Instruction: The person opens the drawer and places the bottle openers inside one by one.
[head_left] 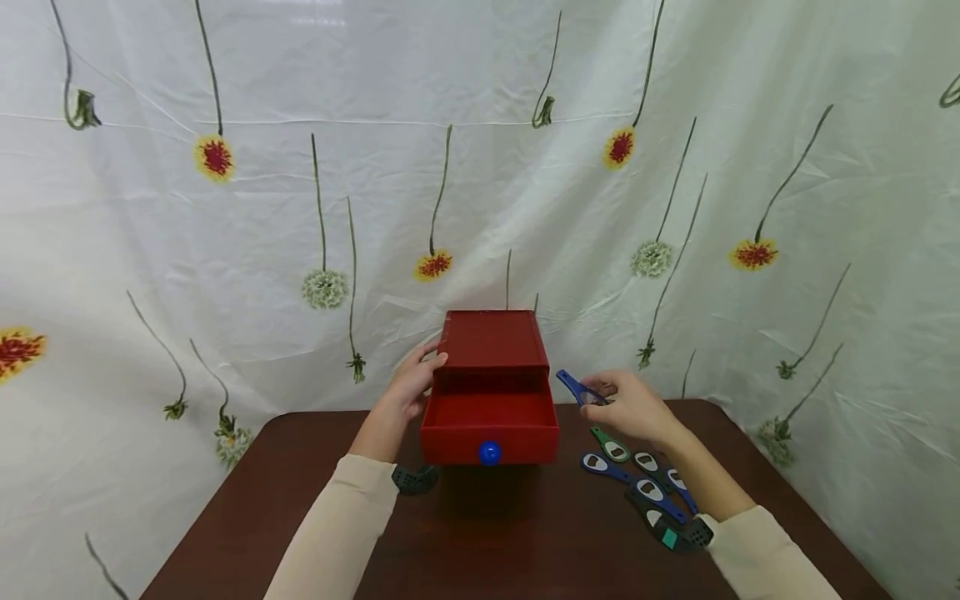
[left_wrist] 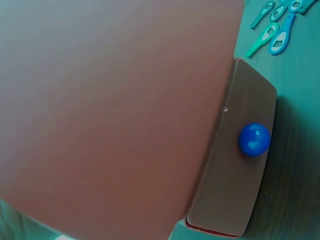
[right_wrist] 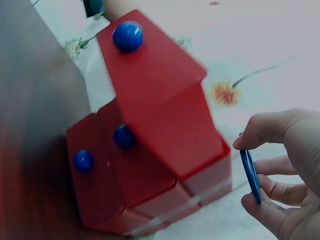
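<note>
A red drawer cabinet (head_left: 495,342) stands on the table with its top drawer (head_left: 450,446) pulled out. A blue knob (head_left: 490,452) sits on the drawer front. My left hand (head_left: 408,383) rests against the cabinet's left side, fingers extended and thumb at the top edge. To the right of the drawer, my right hand (head_left: 626,404) pinches a blue bottle opener (head_left: 572,383) above the table. The right wrist view shows this bottle opener (right_wrist: 251,170) edge-on between thumb and fingers. Several more bottle openers, a green one (head_left: 611,446) among them, lie below that hand.
Two lower drawers with blue knobs, one knob (right_wrist: 83,160) at the bottom, are shut beneath the pulled-out one. The dark brown table (head_left: 480,550) ends at rounded far corners. A white flowered cloth (head_left: 480,183) hangs behind it.
</note>
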